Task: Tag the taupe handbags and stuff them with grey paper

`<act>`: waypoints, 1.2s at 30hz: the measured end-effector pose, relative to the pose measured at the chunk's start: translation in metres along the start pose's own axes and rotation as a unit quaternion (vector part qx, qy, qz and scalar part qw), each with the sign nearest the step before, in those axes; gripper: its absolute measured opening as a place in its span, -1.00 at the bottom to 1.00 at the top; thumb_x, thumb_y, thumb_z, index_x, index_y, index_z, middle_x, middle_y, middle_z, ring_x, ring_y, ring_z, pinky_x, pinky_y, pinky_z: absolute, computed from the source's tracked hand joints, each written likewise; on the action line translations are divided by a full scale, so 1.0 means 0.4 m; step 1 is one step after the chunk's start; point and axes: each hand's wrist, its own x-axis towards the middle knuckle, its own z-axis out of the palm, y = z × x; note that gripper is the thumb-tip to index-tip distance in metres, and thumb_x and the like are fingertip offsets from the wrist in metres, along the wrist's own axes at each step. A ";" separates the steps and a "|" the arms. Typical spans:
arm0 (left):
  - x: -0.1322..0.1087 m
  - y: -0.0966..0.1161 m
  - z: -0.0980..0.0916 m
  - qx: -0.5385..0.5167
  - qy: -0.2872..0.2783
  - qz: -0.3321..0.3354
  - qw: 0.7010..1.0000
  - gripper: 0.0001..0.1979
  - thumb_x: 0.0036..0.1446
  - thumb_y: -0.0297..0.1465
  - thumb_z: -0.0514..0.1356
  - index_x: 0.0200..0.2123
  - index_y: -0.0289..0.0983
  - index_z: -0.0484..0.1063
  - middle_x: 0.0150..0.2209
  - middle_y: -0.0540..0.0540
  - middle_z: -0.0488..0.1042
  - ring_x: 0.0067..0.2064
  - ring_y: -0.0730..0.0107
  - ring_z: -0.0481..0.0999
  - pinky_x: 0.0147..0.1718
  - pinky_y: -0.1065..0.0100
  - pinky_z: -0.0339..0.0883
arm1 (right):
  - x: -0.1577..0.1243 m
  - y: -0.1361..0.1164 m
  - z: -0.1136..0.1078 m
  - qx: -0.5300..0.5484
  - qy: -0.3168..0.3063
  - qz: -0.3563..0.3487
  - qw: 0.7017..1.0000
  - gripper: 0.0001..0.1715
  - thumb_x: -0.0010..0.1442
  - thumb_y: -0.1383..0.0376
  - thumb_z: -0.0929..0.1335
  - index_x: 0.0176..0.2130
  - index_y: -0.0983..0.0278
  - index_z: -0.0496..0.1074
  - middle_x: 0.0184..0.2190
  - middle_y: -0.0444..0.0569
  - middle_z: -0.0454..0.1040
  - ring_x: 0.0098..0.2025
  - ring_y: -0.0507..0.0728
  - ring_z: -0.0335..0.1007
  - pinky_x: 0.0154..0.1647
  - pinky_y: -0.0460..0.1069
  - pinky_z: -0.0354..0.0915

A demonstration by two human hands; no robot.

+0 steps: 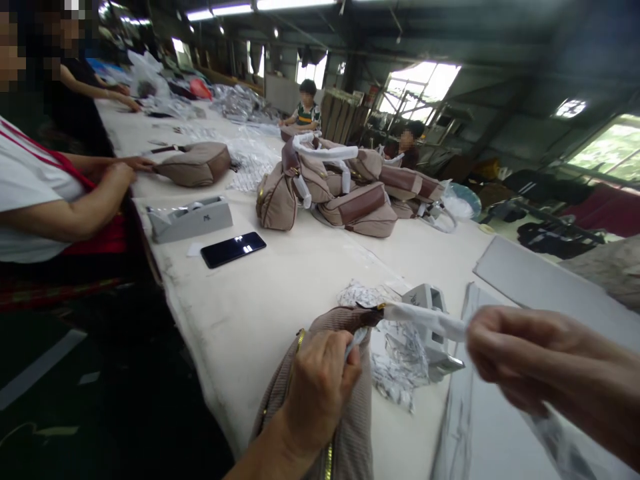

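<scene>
A taupe ribbed handbag (350, 413) with yellow-toned zips stands at the table's near edge, in front of me. My left hand (323, 373) is closed in a fist at its top, with a bit of pale wrapping poking out by the thumb. From the bag's brown tab runs a handle covered in white wrapping (425, 319), stretched to the right. Its far end is pinched in my right hand (525, 353), fingers closed. Below that hand hangs some translucent wrapping (560, 440), blurred. Crumpled printed paper strips (397, 363) lie behind the bag, beside a grey tape dispenser (425, 297).
On the white table (295, 280) lie a black phone (233, 250), a second tape dispenser (193, 219) and a pile of similar handbags (360, 207). At the left, a co-worker's hands (125, 167) touch another bag (195, 163). Grey boards (540, 280) lie at the right.
</scene>
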 end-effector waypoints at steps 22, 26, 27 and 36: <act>-0.015 -0.007 0.014 -0.030 0.118 0.055 0.991 -0.87 0.11 -0.60 0.05 -0.43 -0.31 0.30 -0.57 -0.05 0.37 -0.51 0.36 0.40 -0.52 0.39 0.24 | 0.152 -0.062 0.236 -0.065 -0.110 0.239 0.963 -0.75 -0.10 0.20 0.37 -0.60 0.33 0.32 -0.68 -0.14 0.35 -0.71 -0.12 0.08 -0.74 -0.21 0.02; -0.016 -0.009 0.013 -0.023 0.117 0.075 0.990 -0.85 0.11 -0.61 0.05 -0.46 -0.32 0.31 -0.59 -0.05 0.34 -0.54 0.37 0.37 -0.56 0.39 0.21 | 0.154 -0.066 0.245 -0.082 -0.092 0.250 0.960 -0.75 -0.07 0.23 0.34 -0.63 0.34 0.33 -0.71 -0.14 0.32 -0.72 -0.11 0.08 -0.76 -0.22 0.00; -0.016 -0.009 0.014 -0.022 0.117 0.080 0.990 -0.85 0.11 -0.61 0.06 -0.46 -0.32 0.32 -0.59 -0.05 0.34 -0.55 0.37 0.37 -0.56 0.39 0.21 | 0.155 -0.066 0.247 -0.085 -0.089 0.254 0.959 -0.74 -0.06 0.22 0.33 -0.64 0.34 0.32 -0.72 -0.14 0.31 -0.74 -0.12 0.07 -0.77 -0.21 -0.02; -0.025 -0.017 0.027 0.011 0.108 0.121 0.987 -0.84 0.09 -0.61 0.09 -0.50 -0.31 0.31 -0.61 -0.03 0.31 -0.57 0.37 0.33 -0.58 0.36 0.18 | 0.163 -0.050 0.257 -0.135 -0.059 0.294 0.945 -0.77 -0.15 0.29 0.27 -0.74 0.32 0.28 -0.80 -0.14 0.25 -0.80 -0.10 0.01 -0.83 -0.19 -0.08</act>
